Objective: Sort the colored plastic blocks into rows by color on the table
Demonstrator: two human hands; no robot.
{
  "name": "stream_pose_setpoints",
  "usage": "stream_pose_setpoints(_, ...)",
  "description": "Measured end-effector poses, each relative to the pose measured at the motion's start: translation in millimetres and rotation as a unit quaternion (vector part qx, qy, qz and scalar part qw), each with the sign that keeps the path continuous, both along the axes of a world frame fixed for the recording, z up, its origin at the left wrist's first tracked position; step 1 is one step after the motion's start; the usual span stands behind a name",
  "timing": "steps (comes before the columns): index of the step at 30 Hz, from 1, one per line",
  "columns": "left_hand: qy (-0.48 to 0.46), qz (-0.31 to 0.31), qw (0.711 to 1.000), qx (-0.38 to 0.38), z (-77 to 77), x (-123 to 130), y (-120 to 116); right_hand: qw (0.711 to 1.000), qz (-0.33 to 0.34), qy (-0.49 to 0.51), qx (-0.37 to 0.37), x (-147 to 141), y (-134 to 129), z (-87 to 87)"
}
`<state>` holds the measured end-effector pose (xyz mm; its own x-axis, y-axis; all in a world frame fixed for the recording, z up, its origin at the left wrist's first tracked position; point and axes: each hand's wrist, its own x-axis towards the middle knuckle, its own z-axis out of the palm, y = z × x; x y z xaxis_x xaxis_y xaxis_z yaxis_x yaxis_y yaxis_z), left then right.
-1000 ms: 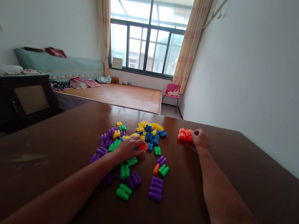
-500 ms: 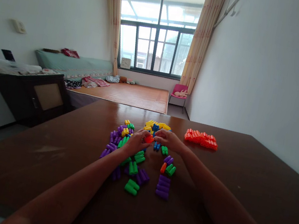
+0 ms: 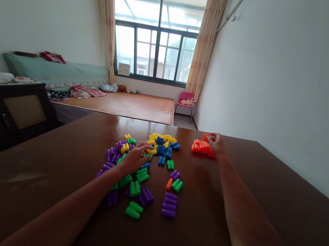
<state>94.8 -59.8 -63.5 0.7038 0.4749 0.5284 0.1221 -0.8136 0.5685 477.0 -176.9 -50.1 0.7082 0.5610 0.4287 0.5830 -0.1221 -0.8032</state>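
My right hand is at the orange pile on the far right of the table, its fingers closed on an orange plastic toy block just above the pile. Over the mixed heap my left hand hovers with fingers apart and nothing in them. Under and around it lie green blocks, purple blocks and a blue block. Just beyond are yellow blocks and more blue blocks. My left hand and forearm hide part of the heap.
The brown table carries a row of joined purple blocks near the middle, with a single orange piece behind it. Beyond the table stand a bed, a pink chair and a dark cabinet.
My right hand has moved right from the heap to the orange pile with an orange block. My left hand has let go of the orange piece and opened. The view has turned right.
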Motion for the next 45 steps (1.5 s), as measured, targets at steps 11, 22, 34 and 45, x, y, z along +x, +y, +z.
stream_pose_setpoints(11, 0.009, 0.032, 0.999, 0.011, 12.2, -11, 10, 0.961, -0.181, -0.146, -0.147, 34, -36, -23.1)
stream_pose_setpoints(22, 0.035, 0.111, 0.991, 0.062, 15.1, -30, 37, 0.792, 0.523, -0.089, -0.302, -133, -5, 47.2)
stream_pose_setpoints(34, 0.034, 0.135, 0.99, 0.03, 5.1, -36, 55, 0.682, 0.621, -0.154, -0.355, -191, 3, 25.1)
stream_pose_setpoints(45, 0.025, 0.127, 0.991, 0.029, 3.7, -38, 60, 0.999, 0.036, 0.031, -0.002, -18, -9, 7.7)
